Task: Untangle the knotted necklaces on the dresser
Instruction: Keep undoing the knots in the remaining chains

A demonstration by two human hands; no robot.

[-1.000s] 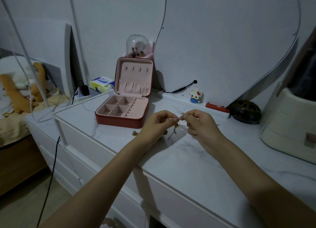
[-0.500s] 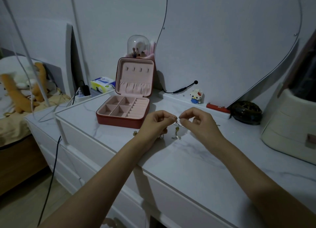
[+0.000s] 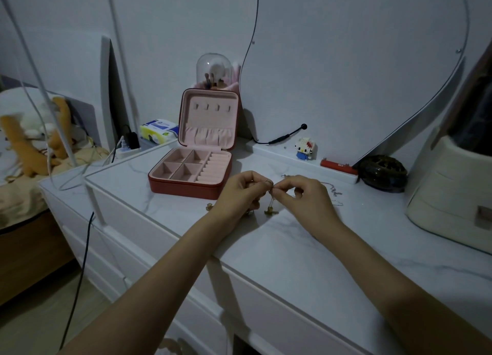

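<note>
A thin knotted necklace chain [image 3: 271, 200] hangs between my two hands just above the white marble dresser top [image 3: 306, 248]; its small gold pendant [image 3: 270, 211] touches the surface. My left hand [image 3: 241, 193] pinches the chain at the fingertips, and my right hand [image 3: 300, 197] pinches it right beside the left, fingertips almost meeting. More fine chain [image 3: 334, 193] lies on the dresser to the right of my right hand. A small gold piece [image 3: 209, 207] lies left of my left wrist.
An open red jewellery box [image 3: 194, 173] with pink lining stands behind my left hand. A small block figure [image 3: 305, 148], a red bar [image 3: 338, 166] and a dark round dish [image 3: 383, 173] line the back. A cream appliance [image 3: 452, 195] stands at the right. The dresser's front edge runs below my forearms.
My hands have drawn back together after parting slightly half a second ago. The pendant now hangs lower and rests on the dresser top.
</note>
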